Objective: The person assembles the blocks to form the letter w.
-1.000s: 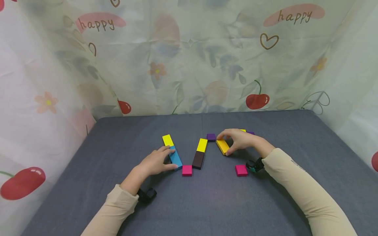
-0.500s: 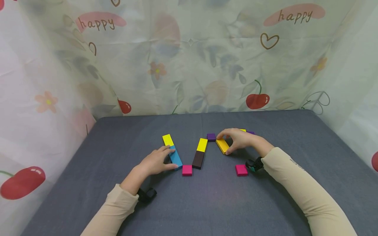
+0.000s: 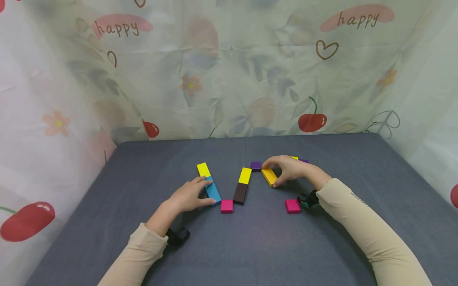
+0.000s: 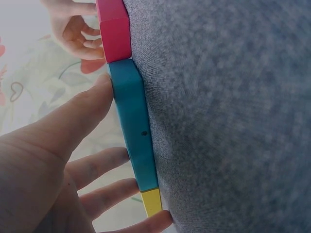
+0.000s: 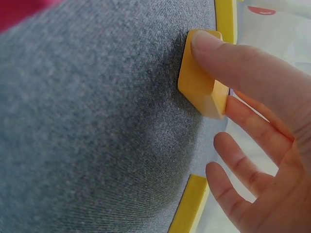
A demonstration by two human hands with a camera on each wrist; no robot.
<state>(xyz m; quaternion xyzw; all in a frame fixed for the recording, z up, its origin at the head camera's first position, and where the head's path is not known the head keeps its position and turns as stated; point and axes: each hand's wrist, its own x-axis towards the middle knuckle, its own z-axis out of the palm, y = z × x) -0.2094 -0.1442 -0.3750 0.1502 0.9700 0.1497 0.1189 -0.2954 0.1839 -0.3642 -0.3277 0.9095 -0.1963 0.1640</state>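
Note:
My right hand [image 3: 290, 169] pinches an orange-yellow block [image 3: 269, 177] between thumb and fingertips, its far end right at a small purple block [image 3: 255, 166]. In the right wrist view, the thumb lies over one end of this block [image 5: 199, 73]. My left hand [image 3: 187, 195] rests against a long blue block [image 3: 213, 192], fingers fairly straight along it and thumb at its near end. A yellow block [image 3: 203, 169] continues the blue one at its far end. A pink block [image 3: 227, 206] stands between the blue block and a dark brown block [image 3: 240, 194], which meets another yellow block [image 3: 245, 176].
A second pink block [image 3: 292, 206] lies near the right wrist's black camera [image 3: 310, 199], which partly covers something green. Behind the right hand, a yellow block [image 3: 294, 158] and a purple block [image 3: 303, 161] are partly hidden. Grey cloth [image 3: 247, 250] covers the table; a printed curtain [image 3: 229, 79] hangs behind.
The right hand and its orange-yellow block have shifted very slightly away and left, toward the small purple block. The left hand stays where it was.

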